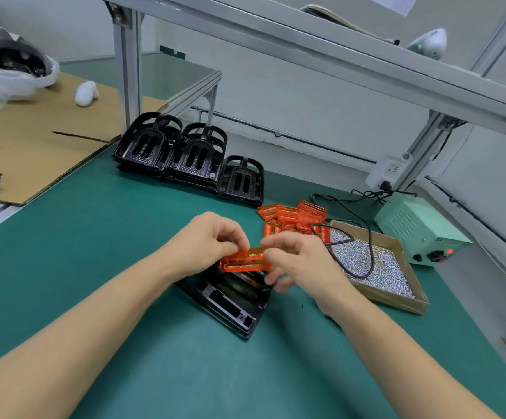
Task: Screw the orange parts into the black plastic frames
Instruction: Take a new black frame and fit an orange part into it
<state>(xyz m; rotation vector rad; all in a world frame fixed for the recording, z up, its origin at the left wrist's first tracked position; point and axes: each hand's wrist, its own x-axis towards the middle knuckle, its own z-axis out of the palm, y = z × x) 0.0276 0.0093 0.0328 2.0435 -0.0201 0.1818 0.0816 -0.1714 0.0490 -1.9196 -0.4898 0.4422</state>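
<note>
An orange translucent part [243, 260] is held just above a black plastic frame [230, 300] that lies flat on the green mat. My left hand [206, 240] pinches the part's left end. My right hand [297, 261] pinches its right end, with the lower fingers spread loosely. A pile of several more orange parts [294, 217] lies behind my right hand. Stacks of black frames [185, 155] stand at the back of the mat.
A cardboard tray of small silver screws [378, 267] sits to the right with a black cable lying across it. A pale green power unit [418, 228] stands behind it. A cardboard sheet [34, 137] covers the left. An aluminium shelf frame [306, 46] passes overhead.
</note>
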